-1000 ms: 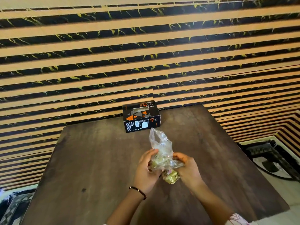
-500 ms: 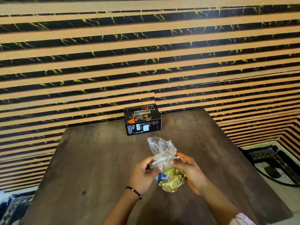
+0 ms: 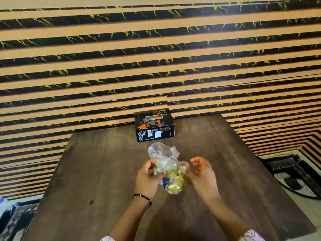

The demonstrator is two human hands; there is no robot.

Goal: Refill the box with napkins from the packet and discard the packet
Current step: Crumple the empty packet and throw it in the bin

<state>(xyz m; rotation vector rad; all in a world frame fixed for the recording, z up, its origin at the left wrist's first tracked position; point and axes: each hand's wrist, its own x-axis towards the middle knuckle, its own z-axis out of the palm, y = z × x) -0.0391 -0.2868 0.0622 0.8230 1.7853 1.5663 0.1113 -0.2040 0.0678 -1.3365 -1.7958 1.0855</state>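
Dark wooden table [image 3: 104, 171] carries one black box [image 3: 154, 125] at its far edge. One crumpled packet [image 3: 169, 168] is gripped above mid-table by the left hand [image 3: 147, 178]; right hand [image 3: 201, 171], fingers loosely curled, holds nothing, just beside it.

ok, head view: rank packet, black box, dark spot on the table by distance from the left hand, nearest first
1. packet: held in the left hand, touching.
2. black box: beyond the hand, at the table's far edge by the wall.
3. dark spot: on the table to the hand's left; close to box's distance, ranking tentative.

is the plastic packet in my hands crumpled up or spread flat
Crumpled. The packet is bunched into a wad in the left hand, its clear end sticking up.
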